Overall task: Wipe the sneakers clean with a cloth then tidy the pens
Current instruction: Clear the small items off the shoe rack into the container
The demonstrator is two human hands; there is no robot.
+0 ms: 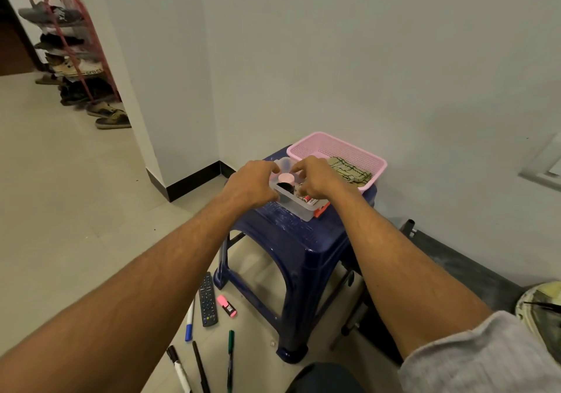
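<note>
Several pens lie on the floor in front of the stool: a blue-capped marker point(189, 321), a pink highlighter point(227, 305), a green pen point(230, 359), a black pen point(200, 368) and a black-and-white marker point(179, 368). A clear plastic box point(303, 210) stands on the blue stool point(303, 241). My left hand point(252, 180) curls round the box's left rim. My right hand point(317, 177) hovers over the box with fingers bent downward; what they touch is hidden. A folded cloth point(349, 169) lies in the pink basket point(334, 147). Sneakers point(76, 68) sit on a far shoe rack point(60, 37).
A small pink-lidded jar point(287, 178) and a black jar point(285, 187) sit in the box. A remote control point(208, 300) lies among the pens. Sandals point(112, 119) stand by the rack. A dark bar point(455, 256) and a round stained container point(540, 310) are at the right.
</note>
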